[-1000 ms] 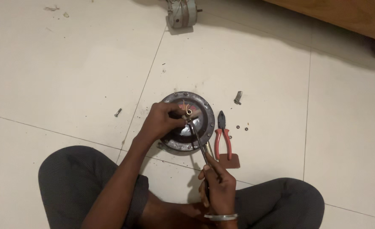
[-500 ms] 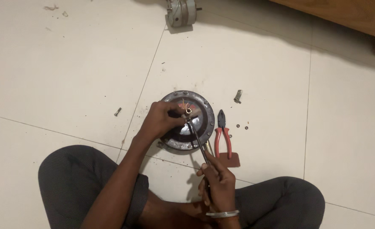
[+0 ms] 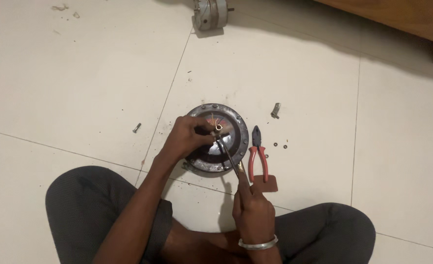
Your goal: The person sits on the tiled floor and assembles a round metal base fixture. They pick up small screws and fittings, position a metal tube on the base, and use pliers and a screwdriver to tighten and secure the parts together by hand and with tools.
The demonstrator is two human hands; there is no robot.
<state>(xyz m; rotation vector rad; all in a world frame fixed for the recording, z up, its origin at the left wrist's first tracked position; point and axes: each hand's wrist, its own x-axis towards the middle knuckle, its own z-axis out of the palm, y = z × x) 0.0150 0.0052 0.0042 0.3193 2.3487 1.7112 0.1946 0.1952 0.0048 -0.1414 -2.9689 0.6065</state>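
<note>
Little change vs 0.5 s ago: both hands stay put. Left hand (image 3: 189,138) curled shut on motor (image 3: 218,139) hub, mid floor. Right hand (image 3: 252,209) fisted round screwdriver (image 3: 227,157), tip at hub. Pliers (image 3: 258,155) just beside.

Left hand (image 3: 187,139) gripping round motor housing (image 3: 228,146), right hand (image 3: 252,210) holding screwdriver (image 3: 228,159), pliers (image 3: 257,154) beside

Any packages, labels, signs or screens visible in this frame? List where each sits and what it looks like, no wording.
None: no package, label, sign or screen shows.
What is there: a round dark metal housing on the pale floor tiles, the left hand on it, the right hand holding a screwdriver to its centre, and red-handled pliers beside it.
</note>
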